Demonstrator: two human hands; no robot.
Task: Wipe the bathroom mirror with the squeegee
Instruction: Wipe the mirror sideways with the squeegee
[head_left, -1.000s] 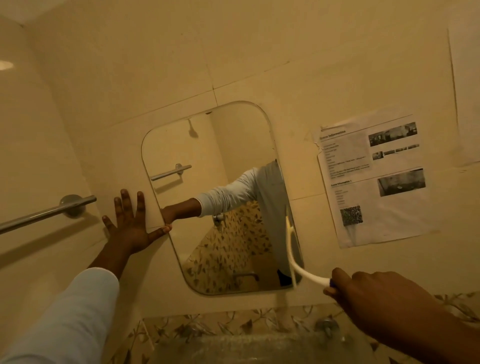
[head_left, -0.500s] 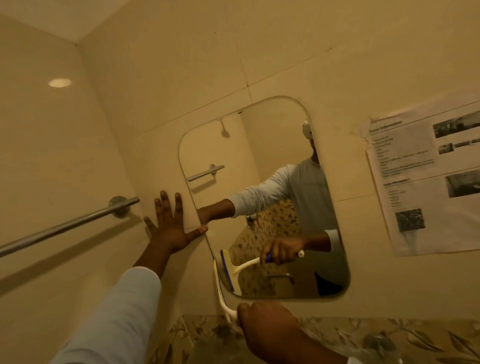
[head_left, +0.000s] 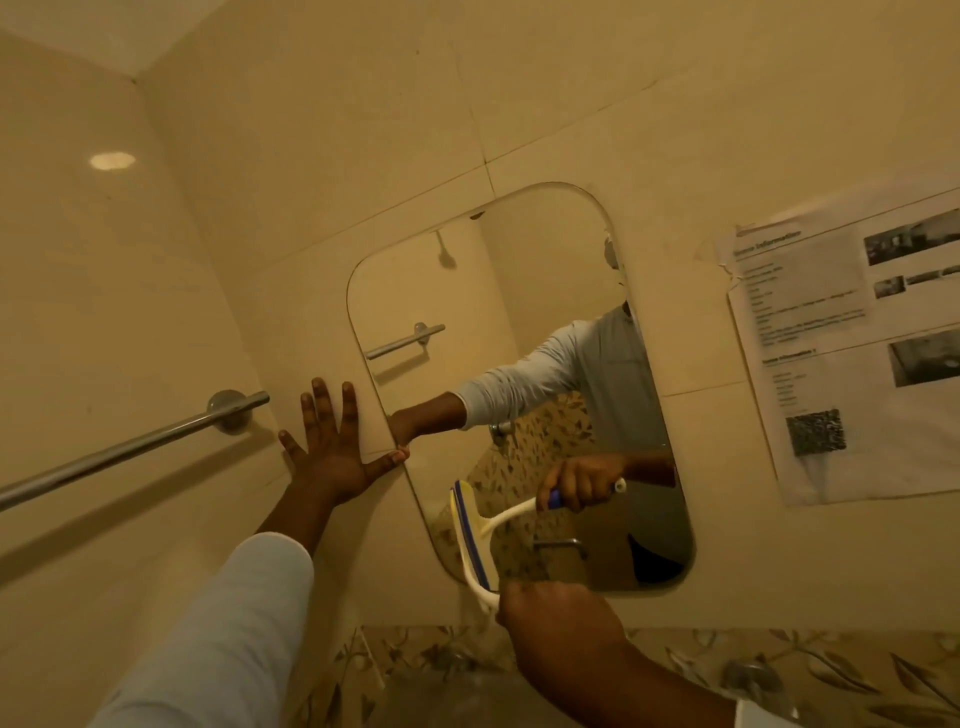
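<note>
The person is standing close to the tiled wall (head_left: 311, 182), and the rounded mirror (head_left: 519, 322) is hanging on it slightly tilted in this wide-angle view. The right hand (head_left: 556, 618) is sitting just below the mirror's lower left corner, its fingers curling tightly round the handle of the squeegee (head_left: 474, 569). The white squeegee head is standing nearly upright against the glass along the lower part of the mirror's left edge, and a blue strip is showing along the blade; whether the whole blade is touching the glass is not clear. The left hand (head_left: 332, 457) is pressing flat on the wall just beside the mirror's left edge, fingers spread and straight, with the thumb tip touching that edge. A pale sleeve (head_left: 234, 634) is covering the left forearm up to the wrist. The glass is reflecting both arms and the squeegee with its white and blue handle. A metal towel bar (head_left: 130, 452) is running along the side wall to the left of the open hand, well apart from the mirror. A printed sheet (head_left: 852, 353) with photos and a code square is sticking to the wall to the right of the mirror. A leaf-patterned tile band (head_left: 779, 670) is running along the wall's bottom edge beneath the mirror.
</note>
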